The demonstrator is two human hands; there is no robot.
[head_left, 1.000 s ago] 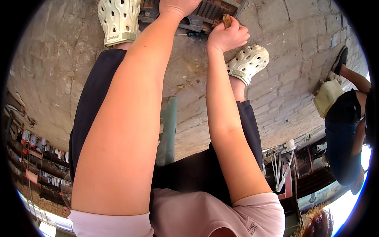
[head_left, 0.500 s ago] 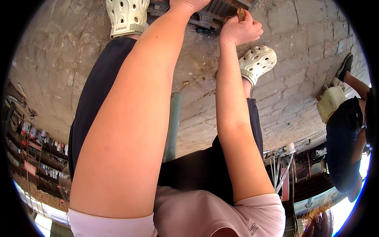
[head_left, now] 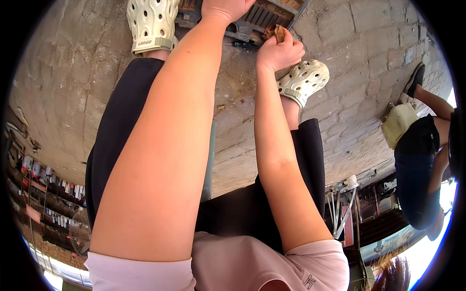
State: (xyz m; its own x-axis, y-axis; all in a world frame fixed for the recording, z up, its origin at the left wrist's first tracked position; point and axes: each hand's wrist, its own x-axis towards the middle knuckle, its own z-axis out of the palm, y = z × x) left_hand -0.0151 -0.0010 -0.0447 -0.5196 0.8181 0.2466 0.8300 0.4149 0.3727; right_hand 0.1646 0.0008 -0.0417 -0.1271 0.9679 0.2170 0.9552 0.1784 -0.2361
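My right hand [head_left: 281, 51] is closed with a pinch on a brown crumpled piece [head_left: 278, 33], perhaps cloth; its exact kind is unclear. It is at the near edge of a dark, ribbed, grimy case-like part [head_left: 264, 20] on the ground. My left hand [head_left: 227, 8] reaches over the left side of that part. The frame's top edge cuts off most of its fingers, so its grip is hidden. A screwdriver-like tool [head_left: 244, 45], with a thin shaft and dark handle, lies just in front of the part, left of my right hand.
Cream clogs on my feet, left [head_left: 153, 24] and right [head_left: 305, 80], flank the dark part on worn brick paving [head_left: 369, 97]. A green bar [head_left: 209, 165] shows beneath my left arm. Another person [head_left: 417, 179] with a pale bag is at the right; crowded shelves [head_left: 53, 194] line the left.
The view has shifted, so more of the dark part shows. My right hand appears lower and farther left in the picture, still holding the brown piece; my left hand stays over the part.
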